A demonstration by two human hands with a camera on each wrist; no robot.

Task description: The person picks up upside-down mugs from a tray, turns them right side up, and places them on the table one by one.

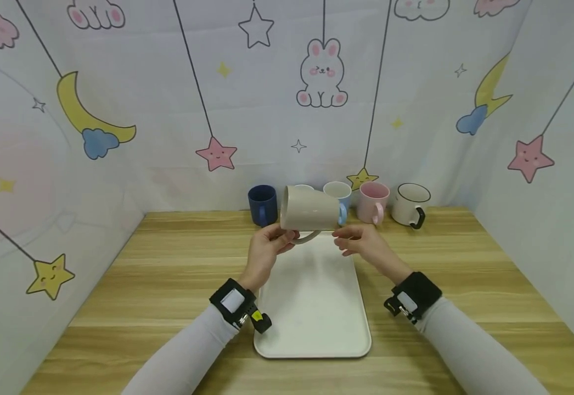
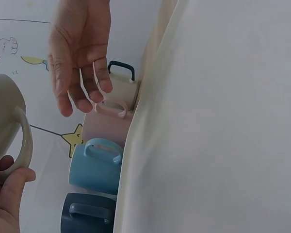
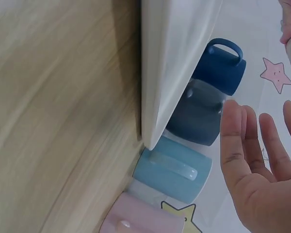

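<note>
A beige mug (image 1: pixel 311 209) lies sideways in the air over the far end of a white tray (image 1: pixel 316 307), its mouth facing left and its handle hanging down. My left hand (image 1: pixel 263 253) grips it by the handle, with thumb and fingers curled round the loop in the left wrist view. Close to the mug's base end, my right hand (image 1: pixel 370 249) hovers with relaxed fingers and holds nothing. In the right wrist view its fingers (image 3: pixel 231 131) are spread and apart from the mug.
Along the back wall stand several mugs: a navy mug (image 1: pixel 263 206), a light blue mug (image 1: pixel 337 191), a pink mug (image 1: pixel 373 202) and a cream mug (image 1: pixel 409 204) with black rim and handle. Another, dark grey mug (image 3: pixel 196 111) is mostly hidden behind the beige one. Printed cloth surrounds the wooden table (image 1: pixel 183 263).
</note>
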